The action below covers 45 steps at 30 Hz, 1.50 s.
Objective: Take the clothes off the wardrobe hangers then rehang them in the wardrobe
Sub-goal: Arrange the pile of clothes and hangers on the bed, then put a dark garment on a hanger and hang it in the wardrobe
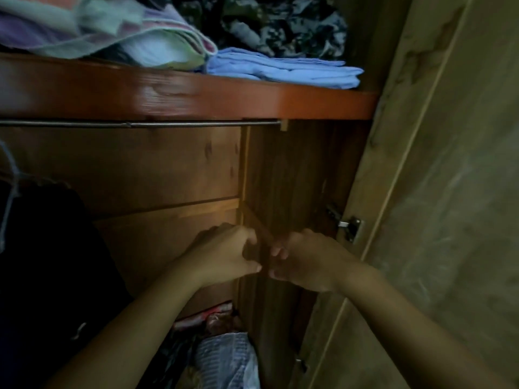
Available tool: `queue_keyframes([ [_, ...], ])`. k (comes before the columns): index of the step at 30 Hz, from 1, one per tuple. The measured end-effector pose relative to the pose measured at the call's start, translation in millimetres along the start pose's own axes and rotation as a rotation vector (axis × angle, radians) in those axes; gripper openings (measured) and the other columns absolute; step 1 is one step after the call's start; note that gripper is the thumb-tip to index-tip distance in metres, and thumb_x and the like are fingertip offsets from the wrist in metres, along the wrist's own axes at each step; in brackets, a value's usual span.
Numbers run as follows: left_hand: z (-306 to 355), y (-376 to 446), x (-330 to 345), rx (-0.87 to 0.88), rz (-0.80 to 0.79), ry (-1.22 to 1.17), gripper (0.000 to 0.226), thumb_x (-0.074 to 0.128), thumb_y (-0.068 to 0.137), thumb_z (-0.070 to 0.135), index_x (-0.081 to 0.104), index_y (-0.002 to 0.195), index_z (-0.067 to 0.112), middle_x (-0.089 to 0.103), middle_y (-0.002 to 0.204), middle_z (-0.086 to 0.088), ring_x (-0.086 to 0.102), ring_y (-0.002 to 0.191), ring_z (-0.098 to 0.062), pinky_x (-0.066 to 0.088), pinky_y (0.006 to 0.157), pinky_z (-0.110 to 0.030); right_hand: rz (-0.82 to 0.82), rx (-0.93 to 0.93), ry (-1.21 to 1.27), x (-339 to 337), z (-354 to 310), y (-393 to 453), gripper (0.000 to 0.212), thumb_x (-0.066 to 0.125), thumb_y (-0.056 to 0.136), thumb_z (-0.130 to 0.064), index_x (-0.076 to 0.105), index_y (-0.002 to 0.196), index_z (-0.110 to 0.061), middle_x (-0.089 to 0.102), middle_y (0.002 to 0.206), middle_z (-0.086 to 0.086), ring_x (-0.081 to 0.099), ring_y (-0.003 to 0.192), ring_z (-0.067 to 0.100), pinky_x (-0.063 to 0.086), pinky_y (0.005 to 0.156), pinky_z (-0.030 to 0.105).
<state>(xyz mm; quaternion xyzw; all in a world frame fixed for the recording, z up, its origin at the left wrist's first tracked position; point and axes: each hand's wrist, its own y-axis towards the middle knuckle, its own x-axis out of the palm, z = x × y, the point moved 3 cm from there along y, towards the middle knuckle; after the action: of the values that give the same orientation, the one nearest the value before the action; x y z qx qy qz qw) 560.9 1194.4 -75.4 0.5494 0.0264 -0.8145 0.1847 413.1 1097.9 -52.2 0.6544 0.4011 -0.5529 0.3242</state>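
Note:
Both my hands are raised inside the dim wardrobe, close together in front of its right back corner. My left hand [224, 255] has its fingers curled towards the thumb, and I see nothing in it. My right hand [302, 261] faces it with fingertips curled inward, also with nothing visible in it. A dark garment [47, 270] hangs at the far left on a pale wire hanger [11, 178]. The metal rail [140, 124] runs bare above my hands, just under the shelf.
A red-brown wooden shelf [196, 99] above the rail carries folded blue cloth [283, 70] and other piled fabrics. The open wardrobe door [449, 192] with its hinge [351, 224] stands to the right. A plastic-wrapped bundle [227, 357] lies on the wardrobe floor.

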Motion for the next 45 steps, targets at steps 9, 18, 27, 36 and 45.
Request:
queue_keyframes([
  [9,64.4,34.3,40.8,0.254,-0.192,-0.082,0.068,0.072,0.073,0.060,0.046,0.133,0.041,0.039,0.104,0.026,0.044,0.094,0.002,0.034,0.065,-0.016,0.000,0.237,0.024,-13.0,61.2,-62.9,0.030,0.065,0.088,-0.049,0.061,0.115,-0.038,0.063,0.107,-0.014,0.060,0.100,0.008,0.052,0.084,0.030],
  [18,140.7,37.6,57.5,0.570,-0.342,-0.106,0.051,0.073,0.083,0.043,0.053,0.128,0.030,0.048,0.104,0.017,0.052,0.093,-0.002,0.051,0.080,-0.027,0.015,0.652,0.015,-5.1,74.9,-166.3,0.058,0.076,0.081,-0.042,0.051,0.133,-0.035,0.059,0.129,-0.011,0.056,0.110,0.010,0.050,0.095,0.034],
  [27,237.5,-13.9,120.4,0.930,-0.489,-0.048,0.060,0.067,0.068,0.068,0.050,0.121,0.048,0.053,0.103,0.025,0.054,0.088,0.003,0.048,0.067,-0.022,0.110,1.059,0.127,17.0,46.0,-311.6,0.057,0.077,0.081,-0.044,0.056,0.132,-0.030,0.061,0.125,-0.009,0.057,0.101,0.009,0.048,0.081,0.022],
  [36,366.2,-121.1,171.4,1.292,-0.623,0.034,0.066,0.068,0.072,0.066,0.053,0.128,0.035,0.058,0.113,0.009,0.054,0.095,-0.011,0.051,0.082,-0.033,0.183,1.412,0.150,38.1,10.2,-468.0,0.057,0.080,0.077,-0.046,0.057,0.128,-0.034,0.063,0.118,-0.011,0.056,0.092,0.007,0.044,0.077,0.025],
  [45,486.5,-262.2,234.9,1.569,-0.677,0.040,0.062,0.066,0.073,0.067,0.055,0.126,0.036,0.061,0.115,0.012,0.050,0.089,-0.006,0.041,0.072,-0.027,0.230,1.697,0.217,79.4,-25.1,-633.0,0.052,0.078,0.080,-0.041,0.057,0.127,-0.033,0.062,0.114,-0.008,0.060,0.095,0.011,0.055,0.086,0.032],
])
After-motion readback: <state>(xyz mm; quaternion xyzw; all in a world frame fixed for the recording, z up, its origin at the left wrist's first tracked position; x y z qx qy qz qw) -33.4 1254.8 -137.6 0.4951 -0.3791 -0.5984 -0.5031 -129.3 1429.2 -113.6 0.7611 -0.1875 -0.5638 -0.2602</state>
